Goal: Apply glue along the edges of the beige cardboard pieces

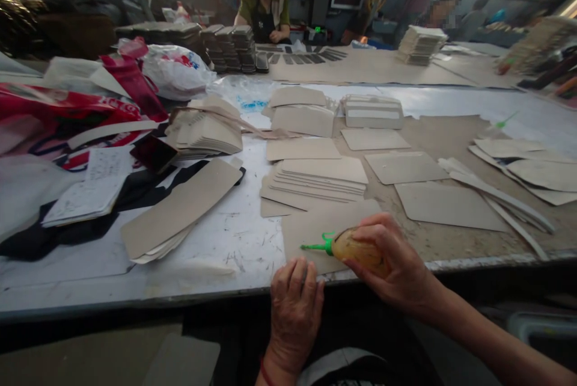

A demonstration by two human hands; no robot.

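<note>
evidently, the right hand's grip [394,260] wraps the bottle [358,251], green nozzle [320,246] toward nine o'clock over the beige sheet [331,221] at the surface's [225,223] six-o'clock edge; squeezing too hard could flood it. whether the left hand [295,317], at seven o'clock, holds anything, i cannot tell.

right hand [396,263]: grips amber squeeze bottle [358,252], points green nozzle [318,246] left over grey board [331,220]
left hand [295,308]: rests fingers at same board's near edge
fanned boards [320,172]: lie just beyond that board
pale strips [502,189]: lie at right, beside flat boards [451,208]
notebook [92,187]: lies at left, partly over dark cloth [81,232]
co-worker [265,20]: appears in background near dark stacks [228,48]
</note>
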